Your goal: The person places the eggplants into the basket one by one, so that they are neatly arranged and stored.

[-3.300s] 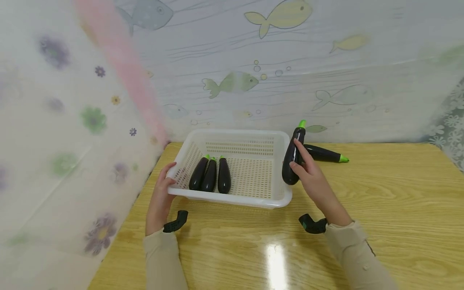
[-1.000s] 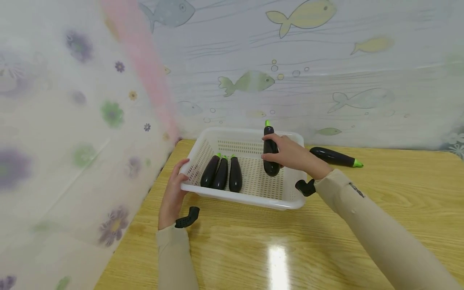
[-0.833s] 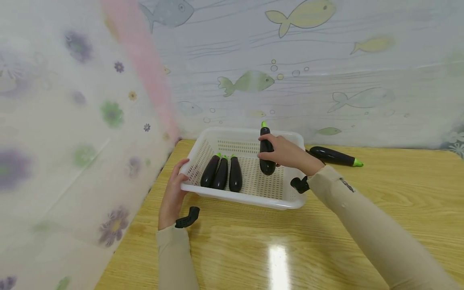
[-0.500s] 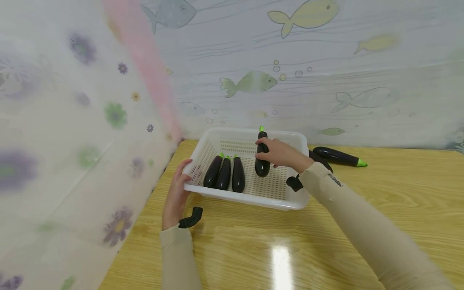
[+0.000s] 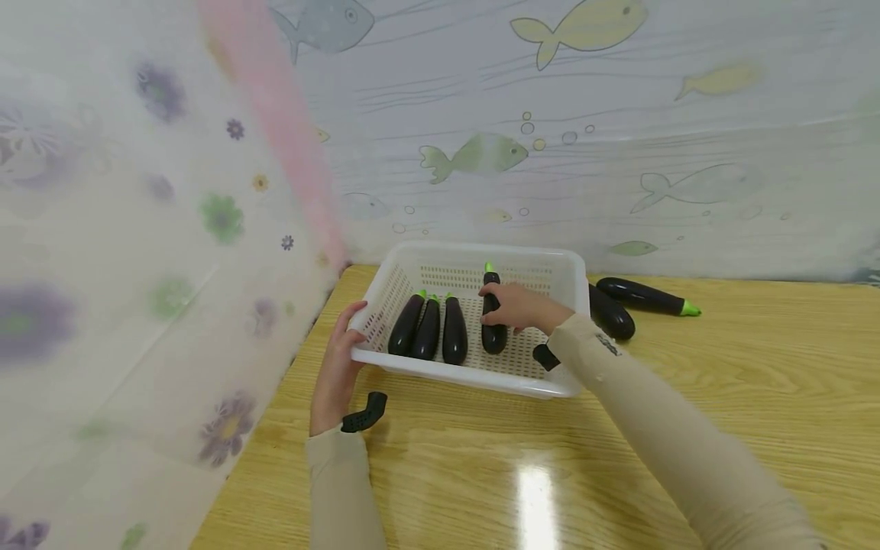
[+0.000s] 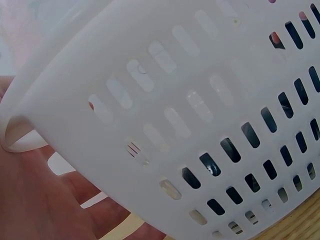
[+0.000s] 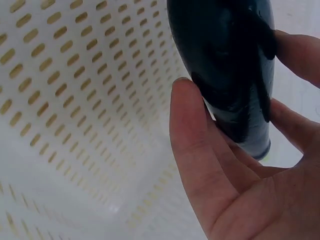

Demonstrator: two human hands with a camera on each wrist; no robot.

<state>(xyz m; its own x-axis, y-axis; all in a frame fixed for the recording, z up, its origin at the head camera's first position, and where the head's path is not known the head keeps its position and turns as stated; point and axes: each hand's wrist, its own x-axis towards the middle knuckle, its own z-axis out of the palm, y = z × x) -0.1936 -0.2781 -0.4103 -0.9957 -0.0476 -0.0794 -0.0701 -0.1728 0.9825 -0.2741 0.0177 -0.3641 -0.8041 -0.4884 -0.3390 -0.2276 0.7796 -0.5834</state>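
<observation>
A white plastic basket with slotted walls stands on the wooden table. My left hand grips its left rim, and the left wrist view shows fingers along the outside wall. Inside, three dark eggplants with green stems lie side by side at the left. Another eggplant is held low over the basket's floor, stem toward the back. My right hand grips it from the right, thumb and fingers around its body. In the right wrist view the eggplant sits between the fingers, its stem end mostly hidden.
Right of the basket, two more eggplants lie on the table: one near the back wall, the other close against the basket, partly behind the right sleeve. A patterned sheet rises along the left.
My right hand has carried the eggplant from right of the basket, leftward over the rim and then down inside beside the others. The left hand keeps its grip on the rim.
</observation>
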